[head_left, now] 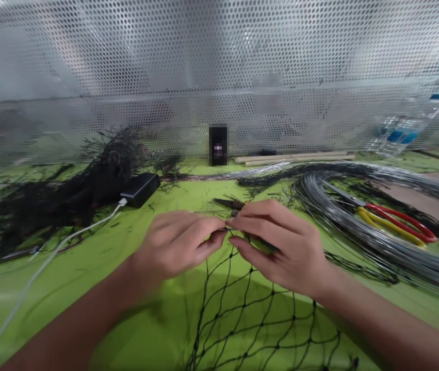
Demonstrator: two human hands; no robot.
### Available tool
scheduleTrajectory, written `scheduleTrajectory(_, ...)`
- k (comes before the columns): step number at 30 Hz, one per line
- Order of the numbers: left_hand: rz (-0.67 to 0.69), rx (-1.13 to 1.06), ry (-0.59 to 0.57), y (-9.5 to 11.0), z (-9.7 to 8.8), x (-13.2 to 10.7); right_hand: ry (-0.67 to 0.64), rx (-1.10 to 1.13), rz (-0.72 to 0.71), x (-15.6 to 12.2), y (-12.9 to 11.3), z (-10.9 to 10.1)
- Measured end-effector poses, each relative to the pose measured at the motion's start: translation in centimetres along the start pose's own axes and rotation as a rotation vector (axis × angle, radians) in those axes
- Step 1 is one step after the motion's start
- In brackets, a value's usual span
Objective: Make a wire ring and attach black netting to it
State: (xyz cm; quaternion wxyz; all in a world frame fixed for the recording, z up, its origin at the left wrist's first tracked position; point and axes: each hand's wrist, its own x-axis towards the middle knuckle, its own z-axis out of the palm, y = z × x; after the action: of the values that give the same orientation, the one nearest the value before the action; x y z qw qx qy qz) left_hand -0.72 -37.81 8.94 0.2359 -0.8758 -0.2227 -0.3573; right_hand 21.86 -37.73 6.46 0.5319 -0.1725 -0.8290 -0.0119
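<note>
A black knotted net [260, 314] hangs from the middle of the view down to the bottom edge. My left hand [182, 242] pinches its top corner between thumb and forefinger. Close against that, my right hand [281, 245] is curled with its fingertips at the same strand; the exact grip is partly hidden. A thin straight wire [209, 212] runs just above the left fingers towards the right hand. Dark-jawed pliers [227, 203] lie behind the right fingers, their handles covered by that hand.
To the right lies a big coil of silvery wire [343, 226], with red-and-yellow-handled pliers [397, 224] inside. Plastic bottles [405, 129] stand behind. On the left are a heap of black netting [68, 190], a black box [142, 189] and its white cable [62, 242]. A perforated metal panel [188, 67] closes the back.
</note>
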Motion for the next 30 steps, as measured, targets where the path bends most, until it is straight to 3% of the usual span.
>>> scheduleTrajectory(5, 0.034, 0.078, 0.064, -0.3, 0.6, -0.2, 0.027, -0.076, -0.009, -0.2, 0.0, 0.6)
scheduleTrajectory(12, 0.085, 0.109, -0.022, 0.0, 0.0, 0.0, 0.108, -0.245, -0.013, -0.4, -0.7, 1.6)
scheduleTrajectory(16, 0.145, 0.079, 0.001, 0.1, -0.2, 0.1, 0.111, -0.232, -0.035, -0.5, -0.7, 1.4)
scheduleTrajectory(25, 0.185, 0.018, 0.011, -0.4, -0.3, -0.5, -0.005, -0.163, -0.035, -0.3, -0.5, 0.6)
scheduleTrajectory(30, 0.199, -0.013, -0.027, -0.5, -0.5, -1.0, -0.135, -0.055, 0.127, 0.3, -0.7, 0.0)
